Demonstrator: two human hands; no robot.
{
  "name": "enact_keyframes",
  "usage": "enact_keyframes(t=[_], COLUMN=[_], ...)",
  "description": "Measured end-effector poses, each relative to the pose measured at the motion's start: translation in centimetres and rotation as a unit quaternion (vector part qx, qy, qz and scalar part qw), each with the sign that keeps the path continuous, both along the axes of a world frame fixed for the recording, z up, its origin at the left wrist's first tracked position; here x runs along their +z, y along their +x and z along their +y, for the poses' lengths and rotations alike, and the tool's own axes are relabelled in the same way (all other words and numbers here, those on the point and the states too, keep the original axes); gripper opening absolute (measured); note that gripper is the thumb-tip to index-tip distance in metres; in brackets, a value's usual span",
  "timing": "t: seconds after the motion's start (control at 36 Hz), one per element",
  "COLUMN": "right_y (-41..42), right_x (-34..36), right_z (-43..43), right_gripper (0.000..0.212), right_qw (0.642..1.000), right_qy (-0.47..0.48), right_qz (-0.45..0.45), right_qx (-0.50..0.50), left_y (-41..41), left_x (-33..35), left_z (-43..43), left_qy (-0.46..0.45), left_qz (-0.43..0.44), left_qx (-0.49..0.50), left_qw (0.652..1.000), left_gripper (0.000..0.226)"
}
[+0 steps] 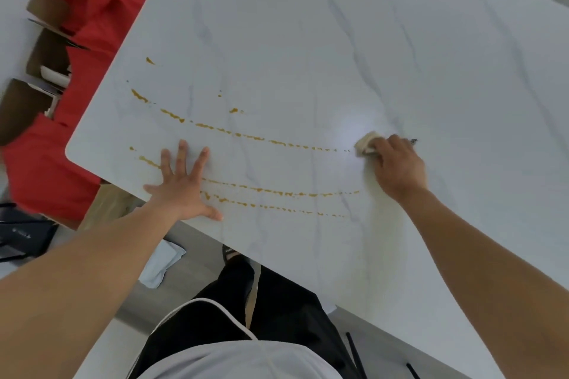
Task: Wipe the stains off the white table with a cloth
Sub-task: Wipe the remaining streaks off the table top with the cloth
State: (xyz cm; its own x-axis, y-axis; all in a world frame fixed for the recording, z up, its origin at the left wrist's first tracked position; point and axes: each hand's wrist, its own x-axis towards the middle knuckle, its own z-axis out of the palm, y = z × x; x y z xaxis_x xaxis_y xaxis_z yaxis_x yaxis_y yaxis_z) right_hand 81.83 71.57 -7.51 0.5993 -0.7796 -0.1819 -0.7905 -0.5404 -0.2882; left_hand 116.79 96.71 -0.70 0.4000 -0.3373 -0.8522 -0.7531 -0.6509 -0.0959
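Note:
The white marble-patterned table [308,40] fills most of the view. Long dotted streaks of yellow-brown stain [246,136] run across its near-left part, with further streaks [277,192] closer to the front edge. My right hand [397,166] presses a small beige folded cloth [366,143] onto the table at the right end of the upper streak. My left hand [181,184] lies flat on the table with fingers spread, covering part of the lower streaks near the front edge.
Red fabric [86,9] drapes over cardboard boxes [40,52] on the floor beyond the table's left edge. A pale cloth [160,261] lies on the floor under the front edge. My black trousers [261,301] stand against the table's front edge.

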Motion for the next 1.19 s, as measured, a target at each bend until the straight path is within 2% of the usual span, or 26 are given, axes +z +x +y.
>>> enact_keyframes(t=[0.06,0.08,0.11,0.17,0.22,0.28,0.33,0.39,0.44,0.47,0.53,0.64,0.69,0.72,0.81,0.83,0.94,1.03,1.08,1.11,1.19], right_y=[0.7,0.8,0.7,-0.4,-1.7,-1.9,-1.2,-0.1,0.5,0.6,0.0,-2.1,-2.0,-1.7,-0.5,-0.2,-1.4,-2.4,-2.0,-1.7,-0.2], right_x=[0.1,0.2,0.2,-0.3,-0.8,-0.8,-0.3,0.1,0.3,0.3,0.1,-0.4,-0.4,-0.3,0.0,0.0,-0.1,-0.2,-0.1,0.0,0.2], right_z=[0.7,1.6,2.9,5.6,7.2,6.8,5.7,5.2,5.7,6.5,8.8,10.8,9.6,9.0,8.5,9.1,13.6,14.2,12.9,12.1,10.6], right_gripper=[0.022,0.022,0.020,0.020,0.024,0.025,0.022,0.023,0.029,0.029,0.024,0.021,0.021,0.020,0.017,0.019,0.025,0.028,0.026,0.025,0.023], right_qw=[0.992,0.991,0.994,1.000,0.985,0.973,0.985,0.999,0.996,0.995,0.999,0.983,0.976,0.983,0.999,0.998,0.997,0.983,0.978,0.984,0.998], right_qy=[0.019,0.018,0.011,-0.007,-0.012,-0.015,-0.010,0.015,0.023,0.019,0.004,-0.002,-0.006,-0.005,0.004,-0.001,-0.008,0.001,0.004,0.001,0.022], right_qz=[-0.017,-0.019,-0.016,-0.016,-0.012,-0.011,0.008,0.030,0.030,0.028,0.019,-0.002,0.005,0.012,0.022,0.030,0.020,0.000,0.007,0.013,0.028], right_qx=[-0.120,-0.130,-0.106,0.023,0.169,0.229,0.171,0.031,-0.082,-0.097,-0.042,0.182,0.216,0.181,-0.038,-0.061,0.074,0.186,0.211,0.178,-0.057], left_y=[0.1,0.1,0.1,0.1,0.2,0.3,0.2,0.2,0.2,0.2,0.2,0.3,0.3,0.3,0.3,0.3,0.3,0.3,0.3,0.2,0.2], left_x=[-0.1,-0.1,-0.2,-0.3,-0.3,-0.2,-0.1,-0.2,-0.2,-0.2,-0.3,-0.4,-0.5,-0.5,-0.6,-0.6,-0.6,-0.6,-0.6,-0.6,-0.6], left_z=[0.1,0.1,0.2,0.3,0.3,0.4,0.3,0.5,0.6,0.6,0.6,0.7,0.8,0.8,1.0,1.0,0.9,0.9,1.1,1.1,1.0], left_qy=[-0.001,-0.003,-0.004,-0.007,-0.011,-0.014,-0.017,-0.019,-0.020,-0.020,-0.019,-0.018,-0.021,-0.023,-0.025,-0.024,-0.023,-0.021,-0.022,-0.022,-0.027], left_qz=[-0.001,0.000,0.001,0.001,0.001,0.002,0.003,0.003,0.001,0.001,0.003,0.004,0.005,0.006,0.005,0.005,0.009,0.009,0.009,0.010,0.012], left_qx=[-0.004,-0.004,-0.004,-0.004,-0.007,-0.007,-0.007,-0.007,-0.007,-0.008,-0.009,-0.010,-0.010,-0.009,-0.009,-0.008,-0.008,-0.004,-0.008,-0.010,-0.010], left_qw=[1.000,1.000,1.000,1.000,1.000,1.000,1.000,1.000,1.000,1.000,1.000,1.000,1.000,1.000,1.000,1.000,1.000,1.000,1.000,1.000,1.000], left_gripper=[0.162,0.162,0.162,0.162,0.162,0.162,0.162,0.162,0.162,0.163,0.163,0.163,0.162,0.162,0.162,0.162,0.163,0.163,0.162,0.161,0.160])
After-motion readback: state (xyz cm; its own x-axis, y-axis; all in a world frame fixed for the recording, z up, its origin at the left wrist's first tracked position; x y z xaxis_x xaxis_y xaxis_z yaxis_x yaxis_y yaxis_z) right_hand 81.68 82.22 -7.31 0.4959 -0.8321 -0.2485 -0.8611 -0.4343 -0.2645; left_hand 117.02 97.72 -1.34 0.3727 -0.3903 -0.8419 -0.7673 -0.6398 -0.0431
